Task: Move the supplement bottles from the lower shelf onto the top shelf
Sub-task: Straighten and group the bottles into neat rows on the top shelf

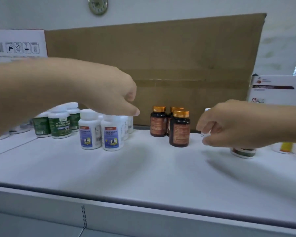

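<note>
Shelving fills the foreground: a grey front edge [161, 212] runs across the bottom, and behind it lies the flat white shelf [143, 177] on which the supplement bottles stand.

Nearest on that surface are two white bottles with blue labels [112, 134], left of centre, with more white ones packed close behind them. Further left stand green-labelled bottles [59, 125] in a tight group. Right of centre are three brown bottles with gold caps [179, 129], one in front and two behind it.

The left hand [116, 93] reaches in from the left and hovers just above the blue-labelled pair, fingers loosely curled downward, holding nothing. The right hand [229, 124] comes in from the right, its fingers curled round a small white bottle [207, 110] of which only the cap and the base show. Under that wrist sits a low jar [243, 152], mostly hidden, and near the right edge stand yellow-labelled bottles [286, 147], blurred.

Behind the bottles a large sheet of cardboard [161, 57] leans upright. A white carton [17, 45] with printed handling symbols stands at the far left, a white box [280, 89] at the far right. A round clock [98, 5] hangs on the wall above.
</note>
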`<state>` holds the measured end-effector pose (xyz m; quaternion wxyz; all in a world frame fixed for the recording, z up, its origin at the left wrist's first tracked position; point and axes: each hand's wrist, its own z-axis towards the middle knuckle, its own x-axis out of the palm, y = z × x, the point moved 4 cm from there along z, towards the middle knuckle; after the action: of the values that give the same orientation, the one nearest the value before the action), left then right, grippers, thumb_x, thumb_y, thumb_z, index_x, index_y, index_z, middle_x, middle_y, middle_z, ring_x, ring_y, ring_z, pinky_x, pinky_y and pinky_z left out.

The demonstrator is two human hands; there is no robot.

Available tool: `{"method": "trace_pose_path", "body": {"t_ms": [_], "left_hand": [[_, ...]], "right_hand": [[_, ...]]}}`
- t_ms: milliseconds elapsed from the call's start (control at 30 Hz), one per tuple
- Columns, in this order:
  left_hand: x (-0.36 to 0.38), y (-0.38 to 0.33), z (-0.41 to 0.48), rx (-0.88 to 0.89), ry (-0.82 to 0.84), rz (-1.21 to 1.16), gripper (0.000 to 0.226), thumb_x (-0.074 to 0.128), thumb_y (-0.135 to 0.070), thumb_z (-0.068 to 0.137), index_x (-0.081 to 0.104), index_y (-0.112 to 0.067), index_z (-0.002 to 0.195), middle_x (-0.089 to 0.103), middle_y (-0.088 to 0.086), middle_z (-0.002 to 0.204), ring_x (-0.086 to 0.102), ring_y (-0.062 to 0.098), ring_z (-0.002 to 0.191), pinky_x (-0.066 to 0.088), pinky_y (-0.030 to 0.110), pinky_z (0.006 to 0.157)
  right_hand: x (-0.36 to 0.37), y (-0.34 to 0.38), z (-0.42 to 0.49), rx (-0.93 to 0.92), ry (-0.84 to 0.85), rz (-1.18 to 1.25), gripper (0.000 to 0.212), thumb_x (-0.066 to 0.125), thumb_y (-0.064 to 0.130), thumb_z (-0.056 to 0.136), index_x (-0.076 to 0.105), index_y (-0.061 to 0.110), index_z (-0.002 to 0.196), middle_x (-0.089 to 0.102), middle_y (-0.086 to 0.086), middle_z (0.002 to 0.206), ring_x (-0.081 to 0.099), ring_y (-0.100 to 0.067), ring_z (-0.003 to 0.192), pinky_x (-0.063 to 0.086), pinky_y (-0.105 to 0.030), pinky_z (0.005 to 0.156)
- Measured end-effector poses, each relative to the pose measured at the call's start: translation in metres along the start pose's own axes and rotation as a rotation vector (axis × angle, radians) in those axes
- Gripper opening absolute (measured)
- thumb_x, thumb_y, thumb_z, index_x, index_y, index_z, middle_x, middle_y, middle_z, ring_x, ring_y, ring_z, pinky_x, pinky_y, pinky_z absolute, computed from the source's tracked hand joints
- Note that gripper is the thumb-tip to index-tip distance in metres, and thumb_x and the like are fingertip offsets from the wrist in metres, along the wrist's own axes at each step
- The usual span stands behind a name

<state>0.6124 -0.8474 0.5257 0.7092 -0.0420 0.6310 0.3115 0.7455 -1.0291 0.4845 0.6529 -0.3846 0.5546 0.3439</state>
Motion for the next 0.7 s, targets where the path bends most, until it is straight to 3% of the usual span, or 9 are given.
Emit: {"method": "trace_pose_path", "body": {"t_ms": [100, 200, 267, 333, 400, 467, 633, 700], "left_hand": [[-0.009, -0.030, 0.021, 0.058, 0.027, 0.002, 0.056, 0.058, -0.049, 0.093, 0.048, -0.020, 0.139, 0.062, -0.002, 0.125, 0.060, 0.021, 0.111, 0.051, 0.039, 0.096], [0.009, -0.049, 0.049, 0.035, 0.038, -0.163, 0.056, 0.065, -0.029, 0.092, 0.044, -0.009, 0.139, 0.061, 0.009, 0.129, 0.062, 0.026, 0.109, 0.054, 0.042, 0.094], [0.029, -0.055, 0.066, -0.022, 0.039, -0.222, 0.056, 0.064, -0.023, 0.091, 0.038, -0.005, 0.138, 0.060, 0.013, 0.123, 0.062, 0.028, 0.102, 0.057, 0.042, 0.088], [0.047, -0.062, 0.077, -0.082, 0.021, -0.358, 0.061, 0.064, -0.023, 0.091, 0.031, -0.004, 0.139, 0.056, 0.012, 0.122, 0.061, 0.028, 0.101, 0.055, 0.039, 0.080], [0.065, -0.067, 0.085, -0.140, -0.005, -0.522, 0.064, 0.063, -0.025, 0.091, 0.026, -0.006, 0.139, 0.050, 0.012, 0.127, 0.056, 0.030, 0.108, 0.046, 0.035, 0.082], [0.080, -0.069, 0.089, -0.186, -0.041, -0.686, 0.067, 0.063, -0.025, 0.092, 0.021, -0.008, 0.141, 0.047, 0.011, 0.130, 0.053, 0.029, 0.111, 0.045, 0.035, 0.090], [0.104, -0.071, 0.083, -0.204, -0.085, -0.993, 0.065, 0.070, -0.022, 0.089, 0.029, -0.012, 0.138, 0.060, 0.006, 0.116, 0.060, 0.022, 0.101, 0.052, 0.038, 0.087], [0.108, -0.072, 0.081, -0.177, -0.115, -1.073, 0.058, 0.069, -0.021, 0.090, 0.033, -0.016, 0.135, 0.060, 0.004, 0.118, 0.059, 0.019, 0.101, 0.050, 0.035, 0.085]], "right_hand": [[-0.003, -0.014, 0.009, 0.078, -0.029, -0.031, 0.039, 0.057, 0.042, 0.088, 0.060, 0.017, 0.117, 0.070, -0.003, 0.109, 0.065, -0.020, 0.099, 0.056, -0.041, 0.086], [-0.002, -0.010, 0.022, 0.081, -0.037, 0.124, 0.048, 0.059, 0.040, 0.091, 0.046, 0.015, 0.131, 0.063, -0.007, 0.122, 0.062, -0.023, 0.107, 0.054, -0.041, 0.092], [0.003, -0.003, 0.031, 0.097, -0.034, 0.223, 0.049, 0.058, 0.035, 0.093, 0.040, 0.011, 0.133, 0.063, -0.009, 0.114, 0.062, -0.020, 0.096, 0.056, -0.033, 0.080], [0.014, 0.000, 0.043, 0.136, -0.035, 0.324, 0.048, 0.058, 0.034, 0.093, 0.036, 0.008, 0.127, 0.062, -0.005, 0.092, 0.058, -0.015, 0.074, 0.046, -0.026, 0.052], [0.026, -0.003, 0.053, 0.189, -0.062, 0.490, 0.046, 0.060, 0.034, 0.090, 0.035, 0.009, 0.121, 0.056, -0.002, 0.080, 0.053, -0.011, 0.065, 0.035, -0.023, 0.043], [0.038, -0.007, 0.059, 0.241, -0.117, 0.691, 0.044, 0.061, 0.035, 0.089, 0.037, 0.012, 0.117, 0.055, -0.001, 0.080, 0.052, -0.009, 0.066, 0.034, -0.020, 0.040], [0.064, -0.007, 0.078, 0.261, -0.154, 1.071, 0.050, 0.066, 0.031, 0.081, 0.039, 0.017, 0.121, 0.061, -0.005, 0.100, 0.059, -0.015, 0.090, 0.049, -0.029, 0.070], [0.070, -0.005, 0.084, 0.227, -0.173, 1.140, 0.053, 0.067, 0.028, 0.082, 0.038, 0.020, 0.126, 0.061, -0.001, 0.099, 0.059, -0.011, 0.090, 0.047, -0.026, 0.069]]}}
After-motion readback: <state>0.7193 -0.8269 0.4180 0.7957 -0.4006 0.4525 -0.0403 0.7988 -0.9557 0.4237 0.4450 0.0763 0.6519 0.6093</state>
